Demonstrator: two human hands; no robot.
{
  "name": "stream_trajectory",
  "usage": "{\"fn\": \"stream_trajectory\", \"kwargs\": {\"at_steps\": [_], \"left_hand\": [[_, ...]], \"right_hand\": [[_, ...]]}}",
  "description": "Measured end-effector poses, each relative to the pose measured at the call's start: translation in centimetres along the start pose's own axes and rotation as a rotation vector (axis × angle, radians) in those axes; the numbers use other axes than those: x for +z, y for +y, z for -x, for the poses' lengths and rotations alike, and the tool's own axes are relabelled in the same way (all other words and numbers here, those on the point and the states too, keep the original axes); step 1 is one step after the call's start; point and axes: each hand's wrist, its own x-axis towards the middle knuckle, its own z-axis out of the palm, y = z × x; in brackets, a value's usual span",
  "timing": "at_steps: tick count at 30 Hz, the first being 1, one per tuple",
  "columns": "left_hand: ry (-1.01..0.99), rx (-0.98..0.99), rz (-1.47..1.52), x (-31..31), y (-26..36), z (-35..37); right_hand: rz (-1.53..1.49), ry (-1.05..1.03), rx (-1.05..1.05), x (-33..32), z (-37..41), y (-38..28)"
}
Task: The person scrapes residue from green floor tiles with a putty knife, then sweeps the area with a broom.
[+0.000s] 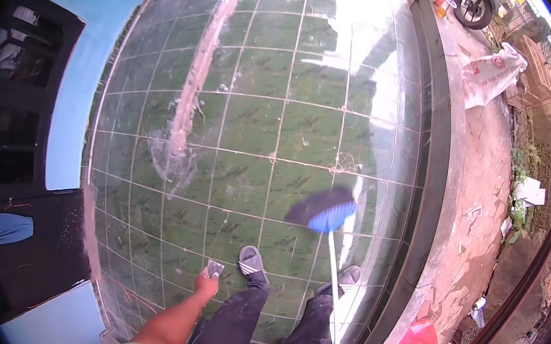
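My left hand (207,284) is closed on a small flat grey piece (215,268), held low above the green tiled floor (241,182), left of my feet. A broom with a blue head (331,217) and dark, blurred bristles touches or hovers over the tiles ahead of my right foot. Its pale handle (334,292) runs down to the bottom edge between my right leg and the ledge. My right hand is not visible, so what holds the handle cannot be seen.
Striped sandals (250,262) are on my feet. A strip of pale debris (194,83) crosses the tiles. A raised ledge (445,190) borders the right side; beyond it lie a red bag (419,340), a white sack (492,74) and a wheel (474,8). A blue wall (70,110) stands left.
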Motion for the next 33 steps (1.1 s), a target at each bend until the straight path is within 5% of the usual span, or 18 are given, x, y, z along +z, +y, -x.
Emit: {"fn": "stream_trajectory", "kwargs": {"at_steps": [3, 4, 5, 8, 11, 13, 14, 18, 20, 22, 26, 29, 30, 32, 33], "left_hand": [[-0.022, 0.014, 0.04, -5.1, -7.5, 0.6], [-0.033, 0.019, 0.076, -6.4, -9.5, 0.5], [-0.016, 0.018, 0.061, -8.4, -9.9, 1.1], [0.06, 0.021, 0.018, -15.8, -9.5, 4.4], [0.094, 0.024, 0.026, -20.3, -10.9, 6.3], [0.043, -0.013, 0.091, -22.0, -11.2, 6.5], [-0.019, -0.085, 0.113, -22.4, -11.7, 6.8], [-0.081, -0.067, 0.047, -21.9, -16.2, 8.0], [-0.128, -0.038, 0.065, -20.3, -20.6, 7.7], [-0.139, -0.036, -0.001, -20.9, -21.0, 8.9], [-0.214, -0.181, 0.136, -23.7, -17.0, 12.0], [-0.23, -0.132, 0.077, -24.1, -16.7, 11.9], [-0.235, -0.134, 0.075, -24.1, -17.3, 11.3], [-0.242, -0.134, 0.081, -24.0, -17.6, 10.4], [-0.211, -0.056, 0.048, -24.8, -17.3, 10.8]], "right_hand": [[0.178, 0.369, -0.468, -1.6, -10.0, -15.4], [-0.056, 0.226, -0.332, -5.4, -11.6, -24.7], [-0.118, 0.453, -0.597, -6.9, -15.1, -30.4], [-0.142, 0.448, -0.68, -14.0, -13.9, -45.3], [-0.172, 0.556, -0.766, -12.2, -12.6, -42.4], [-0.019, 0.426, -0.577, -9.3, -7.6, -33.8], [-0.115, 0.589, -0.625, -6.1, -5.1, -28.6], [-0.011, 0.256, -0.226, 3.5, 5.8, -3.8], [0.098, 0.074, 0.044, 6.6, 11.9, 3.9], [0.134, -0.013, 0.079, 6.7, 16.8, 5.2], [0.2, -0.006, 0.192, 3.7, 15.2, -2.9], [0.249, 0.147, -0.116, 5.5, 3.7, -10.1], [0.249, 0.094, -0.233, 2.6, 2.4, -17.7], [0.235, 0.308, -0.53, 2.5, -8.9, -27.4], [0.318, 0.235, -0.56, -3.8, -3.8, -36.9]]}}
